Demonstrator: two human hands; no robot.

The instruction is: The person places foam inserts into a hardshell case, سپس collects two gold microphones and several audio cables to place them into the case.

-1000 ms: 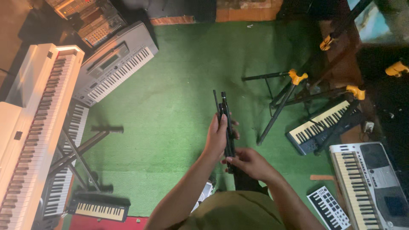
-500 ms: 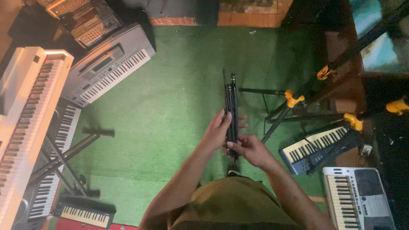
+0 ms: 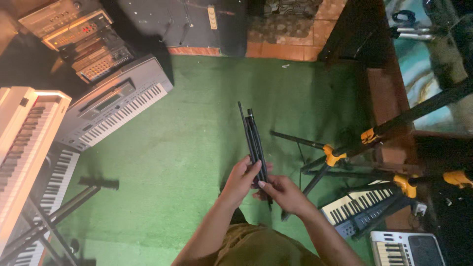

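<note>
Both hands hold a folded black stand, a bundle of thin black rods that points away from me over the green carpet. My left hand wraps the lower part of the bundle from the left. From the right, my right hand grips its bottom end, fingers curled round the rods. The lowest tip of the bundle shows just under my right hand.
A grey keyboard and a white one on an X-shaped stand lie to the left. Black tripod stands with yellow clamps spread at the right over small keyboards. Audio gear and a dark case sit at the far edge.
The view has shifted, so the stand and my hands sit lower in frame. The bundle stays in both hands; my grip has slid a little toward its lower end.
</note>
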